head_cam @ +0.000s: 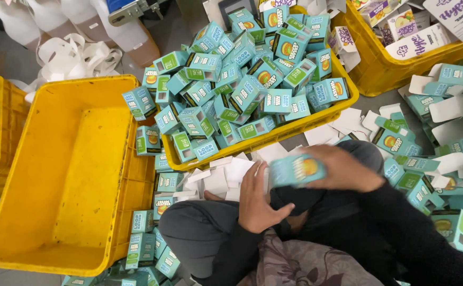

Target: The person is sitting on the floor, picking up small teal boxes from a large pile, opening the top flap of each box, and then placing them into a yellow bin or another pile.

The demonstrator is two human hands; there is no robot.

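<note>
Head view shows three yellow crates: one empty (72,175), one heaped with far too many folded teal boxes (242,90) to count, one (379,69) holding white packs. Flat blanks (448,106) lie scattered on the floor at right, so much folding looks left. Right hand (342,169) clasps one box (296,170) over the lap; left hand (258,201), fingers curled, touches its end.

Teal carton (297,170) blurred at centre; teal-green cartons (242,90) heaped in yellow crate (316,121); flat white blanks (443,108) right.
</note>
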